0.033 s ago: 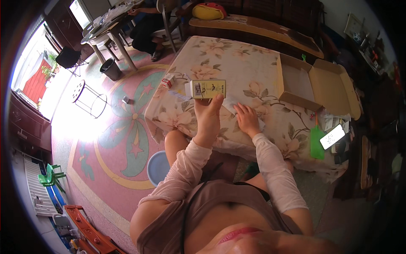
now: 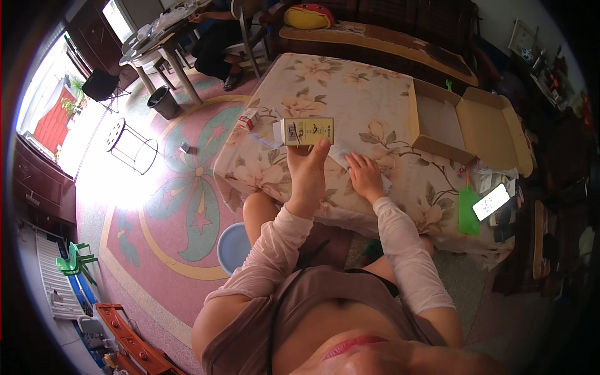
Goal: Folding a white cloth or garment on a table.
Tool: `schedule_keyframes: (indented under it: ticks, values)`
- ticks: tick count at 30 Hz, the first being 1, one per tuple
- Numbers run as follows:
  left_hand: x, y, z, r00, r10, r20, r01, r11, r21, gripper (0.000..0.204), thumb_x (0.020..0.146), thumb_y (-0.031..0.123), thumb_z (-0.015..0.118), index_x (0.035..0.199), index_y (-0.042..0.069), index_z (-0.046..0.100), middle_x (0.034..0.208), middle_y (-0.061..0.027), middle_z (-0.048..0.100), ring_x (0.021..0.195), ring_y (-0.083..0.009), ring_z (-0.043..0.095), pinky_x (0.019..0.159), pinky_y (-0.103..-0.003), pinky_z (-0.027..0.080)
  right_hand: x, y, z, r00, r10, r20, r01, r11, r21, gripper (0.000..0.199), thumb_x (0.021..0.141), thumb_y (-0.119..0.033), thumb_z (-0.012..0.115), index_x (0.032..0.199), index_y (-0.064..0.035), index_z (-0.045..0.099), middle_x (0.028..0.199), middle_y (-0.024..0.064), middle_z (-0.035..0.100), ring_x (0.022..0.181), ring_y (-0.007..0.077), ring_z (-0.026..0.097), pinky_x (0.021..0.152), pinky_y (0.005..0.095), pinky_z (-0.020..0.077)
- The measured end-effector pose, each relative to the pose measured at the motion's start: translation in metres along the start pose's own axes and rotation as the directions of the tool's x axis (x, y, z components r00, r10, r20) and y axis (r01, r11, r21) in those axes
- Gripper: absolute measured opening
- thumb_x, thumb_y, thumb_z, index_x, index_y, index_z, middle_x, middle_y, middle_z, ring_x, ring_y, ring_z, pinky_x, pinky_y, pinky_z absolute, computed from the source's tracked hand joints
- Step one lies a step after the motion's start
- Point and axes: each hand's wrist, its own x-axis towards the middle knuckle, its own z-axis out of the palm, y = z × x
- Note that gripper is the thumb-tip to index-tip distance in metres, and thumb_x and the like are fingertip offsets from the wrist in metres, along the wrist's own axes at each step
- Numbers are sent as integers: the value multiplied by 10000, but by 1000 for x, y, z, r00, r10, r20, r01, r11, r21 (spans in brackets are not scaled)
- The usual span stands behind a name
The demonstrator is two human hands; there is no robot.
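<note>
In the head view, the left hand (image 2: 306, 167) pinches a yellow box (image 2: 309, 131) at twelve o'clock, fingers beneath it mostly hidden. At four o'clock from it, the right hand (image 2: 367, 177), fingers slightly spread, partly covers a whitish, indistinct sheet (image 2: 339, 154).

The top (image 2: 369, 289) is brown and sleeveless, with a wide, curved neckline. A thin black cord (image 2: 272, 325) runs down its left side. The left sleeve (image 2: 265, 253) and right sleeve (image 2: 406, 247) are pale pink, thin, loose and creased. Each covers the arm from wrist to above the elbow. The left grip (image 2: 306, 174) and right grip (image 2: 366, 177) are bare hands.
</note>
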Motion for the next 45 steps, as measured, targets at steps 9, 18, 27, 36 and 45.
schedule_keyframes:
  ticks: [9,18,27,36,45]
  values:
    - [1,0,-1,999,29,18,-29,1000,-6,509,859,-23,711,1288,41,444,1228,-74,566,1103,-175,587,939,-305,507,1,-1,0,1000,-1,14,1,1000,-2,401,916,-216,549,1314,-165,570,1387,67,543,1230,300,504,1022,454,387]
    - [1,6,0,999,46,10,-46,999,-12,496,857,-18,717,1272,32,451,1214,-76,570,1099,-175,583,943,-299,493,0,2,1,1000,-6,24,6,1000,-11,410,927,-215,541,1333,-164,556,1408,54,523,1247,291,487,1039,438,378]
    - [3,6,-3,999,35,3,-35,999,-3,498,864,-12,712,1280,31,442,1217,-75,566,1104,-173,579,956,-299,486,1,1,1,1000,-2,30,3,1000,-12,408,930,-217,539,1334,-164,555,1408,53,521,1244,294,488,1038,438,380]
    - [2,4,2,997,80,-5,-80,995,68,441,887,19,668,1277,28,464,1191,-87,582,1075,-196,590,954,-345,490,1,0,-1,1000,-3,31,4,1000,-13,403,932,-218,534,1330,-159,556,1403,62,524,1247,297,487,1038,442,379]
    - [3,1,1,997,76,4,-76,995,68,427,893,19,658,1270,26,459,1197,-85,567,1075,-196,580,945,-338,485,1,-1,-3,999,11,51,-10,1000,-15,417,928,-217,540,1341,-165,549,1416,57,515,1255,297,480,1042,445,374]
